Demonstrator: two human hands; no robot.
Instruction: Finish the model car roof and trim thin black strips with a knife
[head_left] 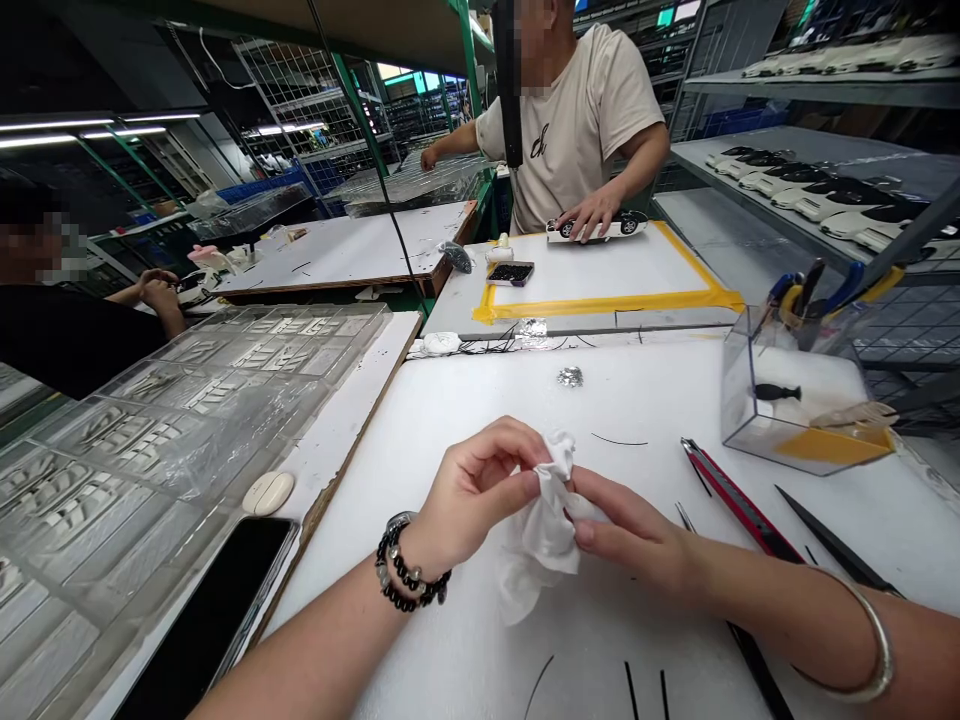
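Over the white work surface, a crumpled white cloth or tissue is pinched between my two hands. My left hand grips its upper part with thumb and fingertips. From the other side, my right hand holds it with thumb and forefinger. Whether anything lies inside the folds cannot be seen. Right of my right hand lie a red utility knife and dark pointed tweezers. Another slim dark tool lies partly under my right forearm.
A clear box of tools stands at the right. Crumpled foil and thin black strips lie about. On the left are a phone, a white oval case and compartment trays. Opposite, a person touches a model car; another sits left.
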